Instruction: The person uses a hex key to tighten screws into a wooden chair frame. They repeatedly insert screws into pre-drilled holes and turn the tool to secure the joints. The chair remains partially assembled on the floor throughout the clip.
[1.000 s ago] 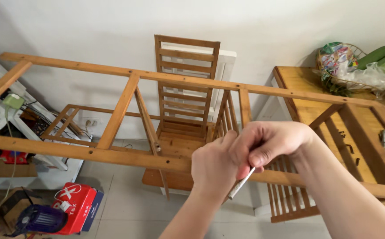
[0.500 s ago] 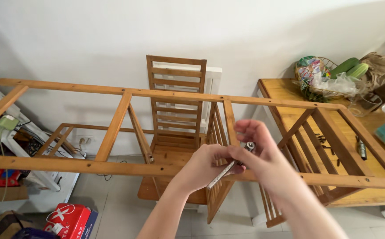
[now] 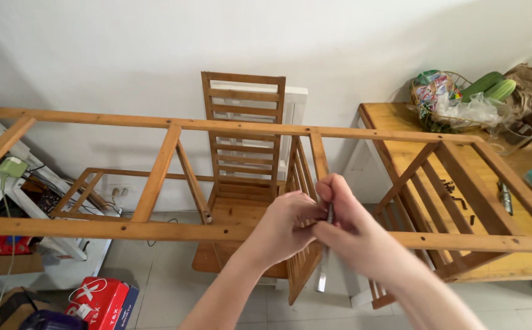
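My left hand (image 3: 284, 227) and my right hand (image 3: 348, 227) meet in front of the near rail of a long wooden ladder-like frame (image 3: 119, 230). Both grip a thin metal tool (image 3: 329, 214) that stands nearly upright between the fingers, its lower end (image 3: 321, 282) showing below the rail. The hands cover the spot where a cross rung (image 3: 318, 153) joins the near rail. The frame lies level across the view, with its far rail (image 3: 95, 120) near the wall.
A slatted wooden panel (image 3: 241, 140) leans on the wall behind the frame, another slatted piece (image 3: 299, 269) hangs below my hands. At right a wooden table (image 3: 394, 131) holds a wire basket (image 3: 455, 98) of bags and small screws (image 3: 452, 189). A red box (image 3: 98, 299) sits on the tiled floor.
The view has shifted so the frame sits lower and further right. My hands moved up to the near rail and the tool turned from slanted to nearly upright.
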